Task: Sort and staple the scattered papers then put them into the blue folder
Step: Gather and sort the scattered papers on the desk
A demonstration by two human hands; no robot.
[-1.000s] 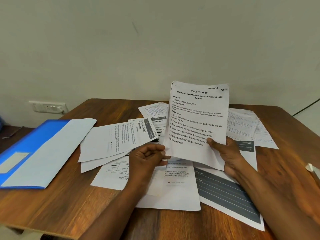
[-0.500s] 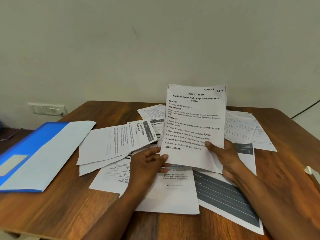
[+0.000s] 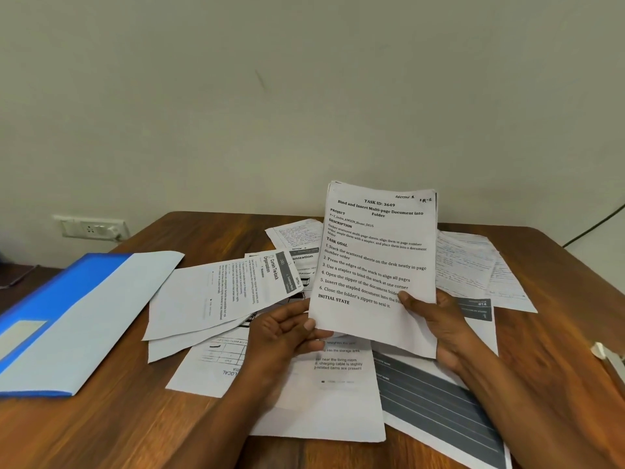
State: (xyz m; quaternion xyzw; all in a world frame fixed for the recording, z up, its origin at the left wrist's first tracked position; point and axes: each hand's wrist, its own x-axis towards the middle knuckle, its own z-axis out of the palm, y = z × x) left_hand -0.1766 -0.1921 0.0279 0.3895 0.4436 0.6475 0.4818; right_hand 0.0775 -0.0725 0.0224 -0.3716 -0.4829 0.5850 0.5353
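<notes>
I hold a thin stack of printed sheets [image 3: 375,258] upright above the table, its top page headed "TASK ID: 3649". My right hand [image 3: 436,319] grips the stack's lower right edge, thumb on the front. My left hand [image 3: 287,328] pinches the lower left corner with curled fingers. Several loose printed and handwritten papers [image 3: 216,296] lie scattered on the wooden table [image 3: 101,428] beneath and around my hands. The blue folder [image 3: 57,309] lies at the left, with a pale sheet on top of it.
A white object [image 3: 608,358], partly cut off, lies at the table's right edge. A wall socket [image 3: 91,228] sits behind the left corner. A pale wall stands directly behind the table. A dark cable [image 3: 595,228] runs down the wall at the right.
The held stack has shifted slightly left and lower in view. My left hand has risen from just beside the sheets and now pinches their lower left corner.
</notes>
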